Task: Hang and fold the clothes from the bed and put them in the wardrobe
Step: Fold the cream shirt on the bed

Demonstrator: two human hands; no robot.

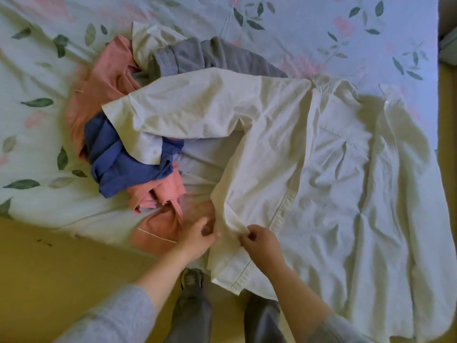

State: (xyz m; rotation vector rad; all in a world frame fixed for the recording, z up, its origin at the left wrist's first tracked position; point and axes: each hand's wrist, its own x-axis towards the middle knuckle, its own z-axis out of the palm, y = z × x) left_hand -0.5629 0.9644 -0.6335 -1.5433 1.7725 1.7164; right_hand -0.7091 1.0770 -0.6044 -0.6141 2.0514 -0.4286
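A cream button-up shirt (321,154) lies spread over the near right part of the bed, one sleeve stretched left across the clothes pile. My right hand (259,241) pinches the shirt's left side edge close to the hem. My left hand (197,236) hovers just left of that edge with relaxed fingers, holding nothing. The pile to the left holds a pink garment (103,80), a blue garment (121,164) and a grey garment (210,58).
The bed wears a floral sheet (321,28) with green leaves. Yellowish floor (61,268) runs along the near bed edge. My legs and a shoe (191,280) stand against the bed. The bed's right edge drops off at the far right.
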